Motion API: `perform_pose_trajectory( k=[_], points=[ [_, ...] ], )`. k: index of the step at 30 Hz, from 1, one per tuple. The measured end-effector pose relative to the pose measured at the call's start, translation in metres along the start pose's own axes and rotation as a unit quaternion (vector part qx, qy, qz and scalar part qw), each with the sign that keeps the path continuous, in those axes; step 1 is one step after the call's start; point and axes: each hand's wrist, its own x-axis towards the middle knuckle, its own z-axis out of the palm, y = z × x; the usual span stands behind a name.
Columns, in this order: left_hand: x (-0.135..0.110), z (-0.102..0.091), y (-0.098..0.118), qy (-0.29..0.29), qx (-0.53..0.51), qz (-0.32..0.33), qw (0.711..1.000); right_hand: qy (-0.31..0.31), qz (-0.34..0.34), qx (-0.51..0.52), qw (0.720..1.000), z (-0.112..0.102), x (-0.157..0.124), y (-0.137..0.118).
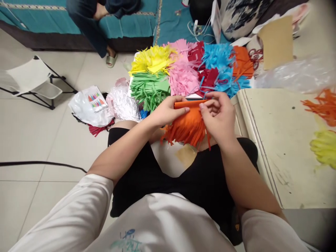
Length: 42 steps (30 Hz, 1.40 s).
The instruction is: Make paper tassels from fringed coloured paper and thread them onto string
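Between my two hands an orange fringed paper tassel [189,123] hangs over my lap, its cut strips pointing down. Its uncut top edge looks folded or rolled into a narrow band. My left hand [172,111] pinches the left end of that band, thumb in front. At the right end, my right hand [219,113] grips the band between thumb and fingers, the other fingers curled. Just beyond my hands lie fringed paper bundles: green [150,87], yellow [153,58], pink [183,78], dark red [208,77], blue [218,56] and orange [243,60].
To my right a cream table [294,150] holds orange strips [324,106], a yellow bundle [324,147] and clear plastic [296,74]. Plastic bags [86,106] and a printed sheet [96,99] lie on the floor at left, near a folding stool [30,75]. A person's leg [88,26] hangs from the sofa.
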Motion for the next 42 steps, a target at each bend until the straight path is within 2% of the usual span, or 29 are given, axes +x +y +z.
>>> perform_pose_trajectory(
  k=[3,5,7,10,14,19,24,28,34,42],
  points=[
    [0.003,0.005,-0.007,0.034,-0.135,-0.045,0.989,-0.038,-0.072,-0.086,0.993,0.007,-0.004,0.000],
    [0.004,0.006,-0.010,0.010,-0.217,-0.050,0.975,-0.055,-0.092,-0.119,0.987,0.011,-0.007,-0.002],
    [0.004,0.004,-0.011,-0.024,-0.246,-0.040,0.968,-0.046,-0.084,-0.113,0.989,0.011,-0.008,-0.004],
    [0.002,0.002,-0.010,-0.046,-0.214,0.004,0.976,-0.058,-0.067,-0.066,0.994,0.005,-0.005,-0.005],
    [-0.003,0.007,-0.009,-0.039,-0.141,0.052,0.988,-0.127,-0.057,-0.033,0.990,-0.006,0.001,-0.003],
    [-0.008,0.010,-0.004,-0.052,-0.118,0.024,0.991,-0.173,-0.055,-0.045,0.982,-0.009,0.003,0.000],
    [-0.009,0.002,0.004,-0.087,-0.104,-0.024,0.990,-0.226,0.023,0.026,0.973,-0.008,0.003,-0.002],
    [-0.011,-0.004,0.007,-0.095,-0.058,-0.033,0.993,-0.271,0.071,0.075,0.957,-0.011,0.006,-0.005],
    [-0.012,-0.008,0.009,-0.104,-0.028,-0.020,0.994,-0.290,0.091,0.101,0.947,-0.012,0.007,-0.003],
    [-0.012,-0.008,0.010,-0.112,0.000,-0.007,0.994,-0.271,0.077,0.075,0.957,-0.007,0.004,-0.001]
  ],
)
